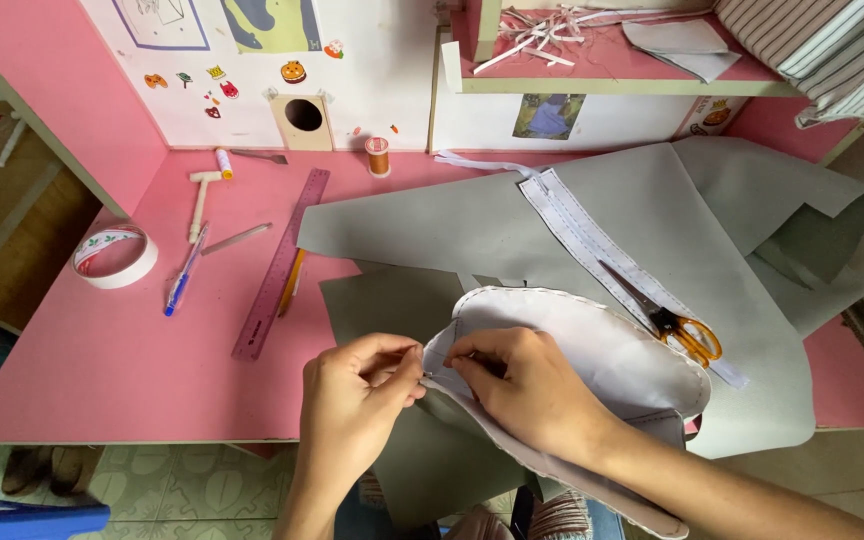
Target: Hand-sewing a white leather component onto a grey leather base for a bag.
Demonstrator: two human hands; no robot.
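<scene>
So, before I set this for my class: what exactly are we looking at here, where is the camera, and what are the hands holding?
There is no machine: a person works with two bare hands. The one picture comes from a camera worn on their head, looking down at a pink table. The left hand and right hand pinch the edge of a rounded white-lined grey fabric piece; whether a needle is between the fingers is too small to tell. Beneath lie large grey fabric sheets. Orange-handled scissors rest on a white strip. To the left lie a purple ruler, a blue pen, a roll of white tape and an orange thread spool.
</scene>
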